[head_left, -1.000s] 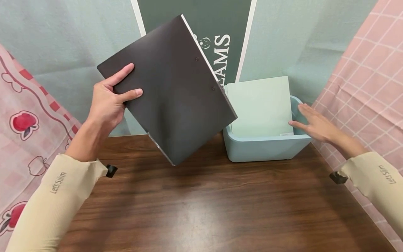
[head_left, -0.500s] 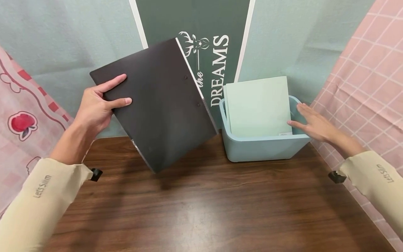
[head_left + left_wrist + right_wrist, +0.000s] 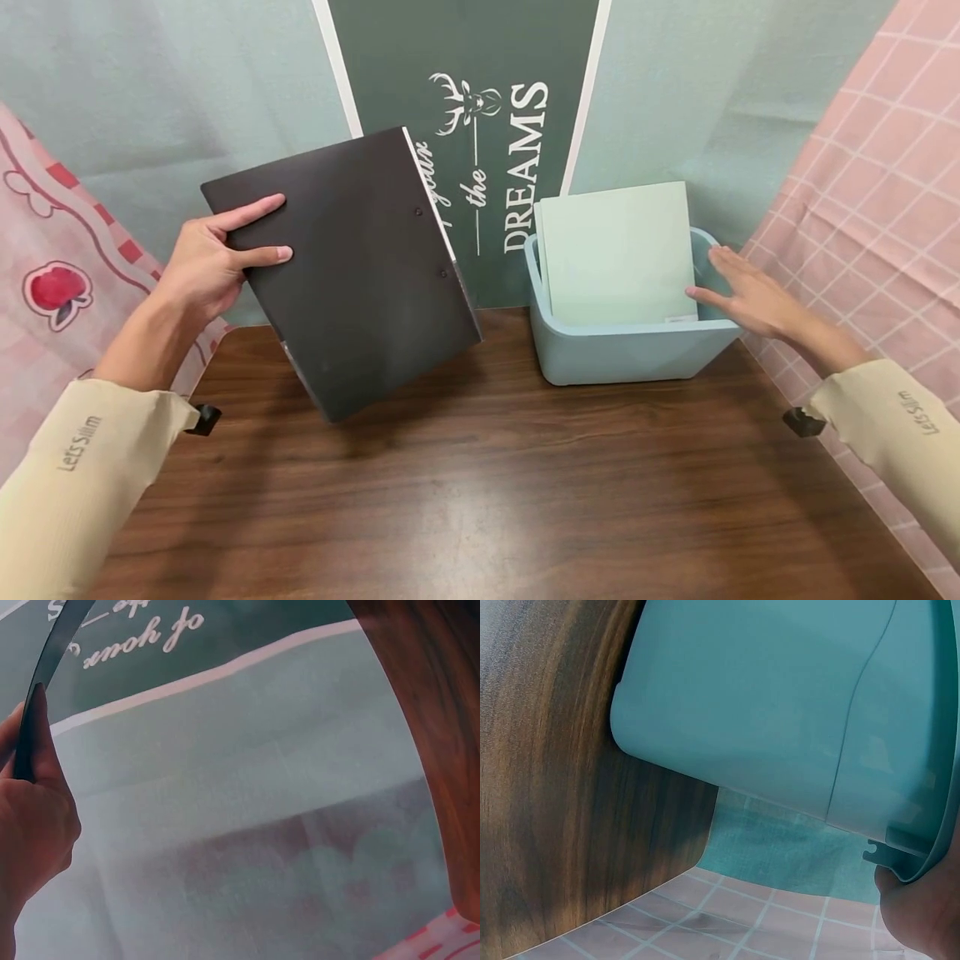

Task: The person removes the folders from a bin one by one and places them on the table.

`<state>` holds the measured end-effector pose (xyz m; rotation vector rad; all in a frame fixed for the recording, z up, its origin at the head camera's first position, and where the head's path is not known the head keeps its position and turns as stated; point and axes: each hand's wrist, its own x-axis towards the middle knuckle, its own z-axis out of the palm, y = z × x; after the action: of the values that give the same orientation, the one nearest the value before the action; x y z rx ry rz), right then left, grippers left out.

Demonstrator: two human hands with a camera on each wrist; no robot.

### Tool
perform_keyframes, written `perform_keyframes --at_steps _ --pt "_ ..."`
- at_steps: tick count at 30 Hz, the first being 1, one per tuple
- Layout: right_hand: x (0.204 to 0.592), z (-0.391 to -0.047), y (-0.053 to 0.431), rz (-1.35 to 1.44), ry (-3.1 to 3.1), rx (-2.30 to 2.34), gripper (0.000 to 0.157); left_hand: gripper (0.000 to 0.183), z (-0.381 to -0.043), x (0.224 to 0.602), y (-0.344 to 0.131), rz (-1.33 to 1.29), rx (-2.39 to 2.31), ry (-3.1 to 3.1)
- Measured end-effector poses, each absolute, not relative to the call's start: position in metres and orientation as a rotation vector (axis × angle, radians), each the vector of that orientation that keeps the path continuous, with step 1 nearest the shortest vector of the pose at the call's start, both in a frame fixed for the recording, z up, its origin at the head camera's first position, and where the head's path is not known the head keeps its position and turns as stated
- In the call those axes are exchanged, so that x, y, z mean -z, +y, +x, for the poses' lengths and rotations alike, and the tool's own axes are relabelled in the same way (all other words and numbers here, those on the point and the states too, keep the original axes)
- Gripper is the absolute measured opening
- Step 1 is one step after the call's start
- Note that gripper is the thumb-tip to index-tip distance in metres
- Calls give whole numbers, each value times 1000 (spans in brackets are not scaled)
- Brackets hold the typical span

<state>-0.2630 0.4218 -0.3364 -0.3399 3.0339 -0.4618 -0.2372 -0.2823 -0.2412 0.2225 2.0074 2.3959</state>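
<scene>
In the head view my left hand (image 3: pixel 217 254) pinches a black file folder (image 3: pixel 352 283) by its left edge, thumb and a finger lying across the near face. The folder is tilted, its lowest corner close to the wooden table; contact cannot be told. Two small rivets show near its right edge. In the left wrist view the folder (image 3: pixel 46 675) appears edge-on. My right hand (image 3: pixel 757 292) rests at the right rim of a light blue bin (image 3: pixel 637 354), fingers extended. Pale green folders (image 3: pixel 618 254) stand leaning inside the bin.
The brown wooden table (image 3: pixel 480 492) extends in front of bin and folder. Behind hangs a grey-green cloth (image 3: pixel 660 100) with white lettering on a dark panel. Pink cloths flank it: a checked one (image 3: pixel 847 200) right, an apple-printed one (image 3: pixel 75 225) left.
My left hand has moved left and down with the black file folder, tilting it more upright. The right hand and the bin have stayed put.
</scene>
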Motion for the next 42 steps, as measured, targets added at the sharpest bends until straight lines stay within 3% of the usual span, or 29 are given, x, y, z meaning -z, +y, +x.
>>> perform_keyframes --at_steps 19,28,42 --pt "337 -263 424 -357 3036 491 94 69 -244 253 -313 49 -2119 2133" --pt "337 -262 423 -370 3039 511 94 71 -248 266 -333 -87 -1747 2410" --pt "339 -263 424 -360 3036 502 94 67 -260 281 -359 -59 -1506 2536"
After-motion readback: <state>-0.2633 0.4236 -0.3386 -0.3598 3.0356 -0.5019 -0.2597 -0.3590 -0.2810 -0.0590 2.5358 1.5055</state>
